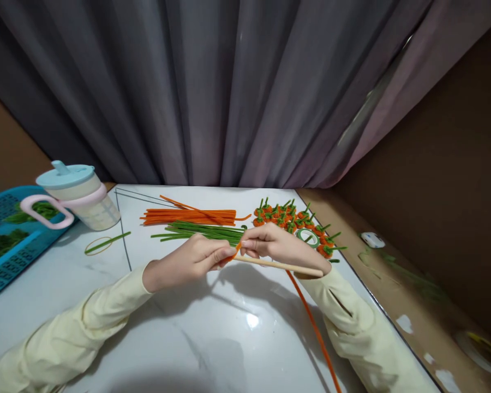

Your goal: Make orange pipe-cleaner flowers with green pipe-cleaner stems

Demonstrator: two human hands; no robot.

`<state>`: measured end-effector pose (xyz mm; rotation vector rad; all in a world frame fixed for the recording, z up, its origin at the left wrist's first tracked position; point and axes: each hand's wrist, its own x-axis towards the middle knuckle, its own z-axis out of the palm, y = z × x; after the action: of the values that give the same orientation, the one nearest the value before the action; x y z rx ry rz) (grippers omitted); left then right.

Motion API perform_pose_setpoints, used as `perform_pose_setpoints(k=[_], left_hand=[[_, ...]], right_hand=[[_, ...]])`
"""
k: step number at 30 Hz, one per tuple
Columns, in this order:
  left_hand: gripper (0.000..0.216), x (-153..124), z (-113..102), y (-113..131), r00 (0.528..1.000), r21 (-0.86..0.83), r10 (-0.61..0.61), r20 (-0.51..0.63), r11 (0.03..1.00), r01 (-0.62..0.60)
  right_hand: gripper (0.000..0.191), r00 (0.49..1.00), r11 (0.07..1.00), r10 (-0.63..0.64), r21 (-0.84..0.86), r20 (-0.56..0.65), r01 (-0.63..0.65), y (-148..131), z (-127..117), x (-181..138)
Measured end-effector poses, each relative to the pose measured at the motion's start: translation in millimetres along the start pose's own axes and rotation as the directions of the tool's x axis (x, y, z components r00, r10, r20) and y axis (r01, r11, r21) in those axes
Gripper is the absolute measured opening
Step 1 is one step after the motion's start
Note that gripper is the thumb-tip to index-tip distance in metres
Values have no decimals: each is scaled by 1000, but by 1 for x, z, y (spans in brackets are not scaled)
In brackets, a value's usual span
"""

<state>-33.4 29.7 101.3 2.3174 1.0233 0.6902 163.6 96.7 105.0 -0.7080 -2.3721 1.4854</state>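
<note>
My left hand (192, 256) is closed around one end of a pale wooden stick (284, 265), which points to the right. At that end an orange pipe cleaner (238, 250) bends against the stick, pinched by the thumb and fingertips of my right hand (268, 241). A long orange strand (313, 319) runs from beneath my right wrist towards the bottom edge; whether it joins the pinched piece is hidden. Just beyond my hands lie a bundle of green pipe cleaners (207, 231) and a bundle of orange pipe cleaners (188, 216).
Several small orange pumpkin-like pieces with green stems (288, 214) crowd the table's (180, 333) back right, around a green-and-white tape roll (307, 238). At left stand a blue-lidded cup (88, 199) and a blue basket (20, 262). A green piece (108, 243) lies near the cup.
</note>
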Motion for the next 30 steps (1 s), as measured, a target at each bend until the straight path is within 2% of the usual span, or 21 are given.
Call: perform_pose_setpoints(k=[3,6,10,13,15,17,20,22,24,27,28,30], left_hand=[[39,-1,2,2,998,-47,-55,-13,997,54],[38,-1,6,-3,993,-21,-96,-63,995,95],[33,0,13,-19,975,208,-39,-219,974,86],[32,0,18,-29,939,459,131,-317,888,31],[31,1,20,-32,908,570,237,-345,821,2],[26,1,21,-32,886,628,291,-362,779,1],[23,0,21,-29,898,657,289,-333,754,1],[25,1,20,-27,923,645,248,-295,764,1],[30,1,17,-26,942,609,193,-273,793,14],[33,2,12,-25,953,538,146,-265,843,21],[33,2,11,-25,956,522,140,-259,853,16],[32,1,11,-23,960,522,138,-243,853,9]], right_hand=[[27,998,981,59,184,19,-61,3,10,6],[24,992,950,118,297,-49,-99,4,20,10],[25,961,905,265,363,-77,-220,3,26,13],[26,959,916,279,315,-53,-249,-2,30,12],[27,969,951,235,224,-79,-212,-7,34,10],[28,976,983,176,70,-129,-168,-11,38,6],[27,972,960,79,-248,-221,-134,-15,45,-1],[22,952,859,1,-487,-305,-157,-15,50,-5],[17,914,689,-120,-695,-388,-205,-14,54,-8],[21,853,455,-281,-843,-440,-286,-12,54,-9],[23,849,418,-291,-857,-441,-302,-13,53,-10],[21,871,408,-235,-857,-431,-314,-14,49,-10]])
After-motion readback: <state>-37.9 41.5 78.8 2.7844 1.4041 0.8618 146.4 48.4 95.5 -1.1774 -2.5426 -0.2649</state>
